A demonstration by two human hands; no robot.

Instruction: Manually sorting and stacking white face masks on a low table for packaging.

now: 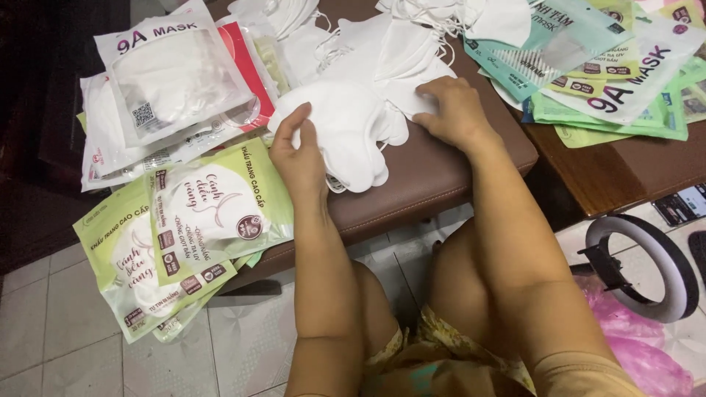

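Observation:
A stack of white face masks (353, 129) lies on a brown padded bench (434, 176). My left hand (298, 151) grips the stack's left edge with thumb and fingers. At the stack's upper right, my right hand (452, 110) rests flat with its fingers closed on a mask's edge. More loose white masks (397, 44) with ear loops are piled behind the stack.
Green-and-white filled mask packets (198, 220) overhang the bench at left, below clear and red packets (173, 81). Teal and green empty packets (610, 73) cover a wooden table at right. A ring light (651, 268) and pink bag (640, 345) lie on the tiled floor.

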